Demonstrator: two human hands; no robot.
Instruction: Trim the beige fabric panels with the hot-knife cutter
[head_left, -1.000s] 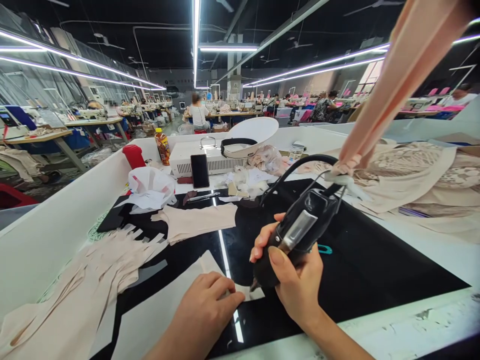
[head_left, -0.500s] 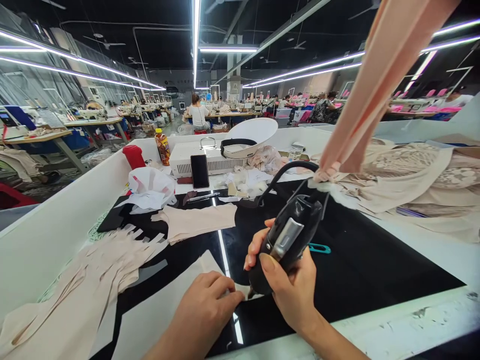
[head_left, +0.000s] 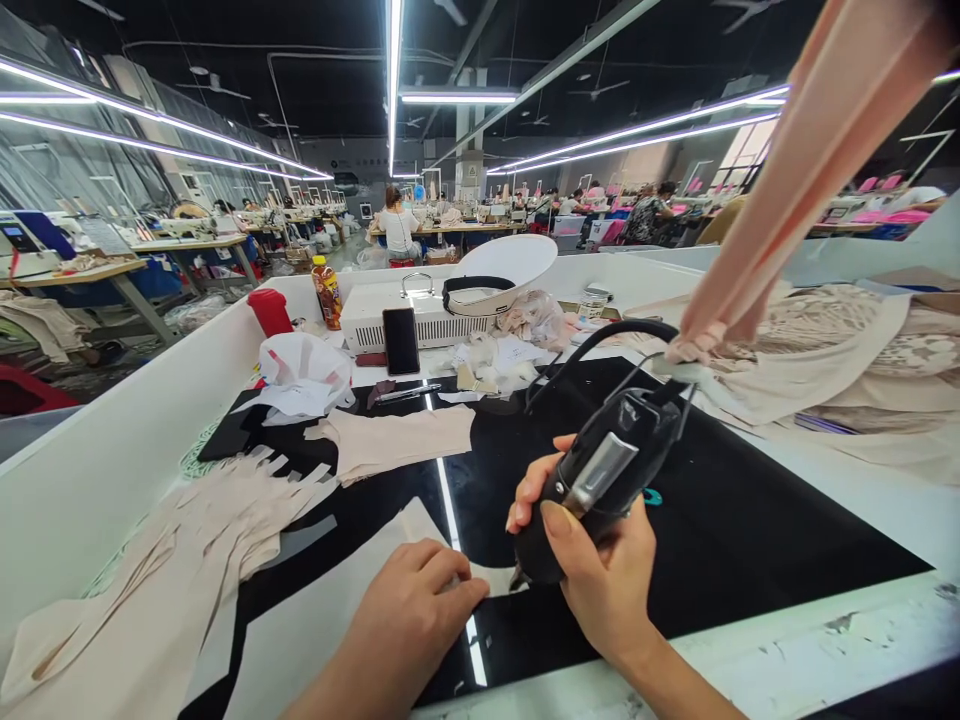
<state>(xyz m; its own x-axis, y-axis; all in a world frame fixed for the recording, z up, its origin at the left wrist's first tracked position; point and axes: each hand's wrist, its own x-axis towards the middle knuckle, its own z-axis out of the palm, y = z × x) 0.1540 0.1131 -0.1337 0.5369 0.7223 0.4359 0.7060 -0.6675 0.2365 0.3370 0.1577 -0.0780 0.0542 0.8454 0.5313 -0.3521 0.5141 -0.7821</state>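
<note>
My right hand (head_left: 600,570) is wrapped round a black hand-held electric tool (head_left: 600,470) with a silver lever on its side. The tool leans to the right, and its narrow tip meets the pale end of a flat fabric piece (head_left: 501,580). A twisted pink cloth strip (head_left: 757,250) is tied at the tool's upper end, next to its black cord (head_left: 592,345). My left hand (head_left: 420,610) is closed with thumb and fingers pressed on the fabric piece, just left of the tip. Under that hand lies a whitish panel (head_left: 322,610); how it joins the fabric piece is hidden.
Beige cut pieces (head_left: 165,570) are heaped at left. A beige panel (head_left: 405,440) lies on the black board (head_left: 750,540). A small teal tool (head_left: 652,496) shows behind my right hand. Behind stand a phone (head_left: 401,340), a bottle (head_left: 327,290) and a white box (head_left: 367,320).
My right hand has moved the black tool a little to the right along the fabric piece, covering more of the teal tool. My left hand stays nearly in place.
</note>
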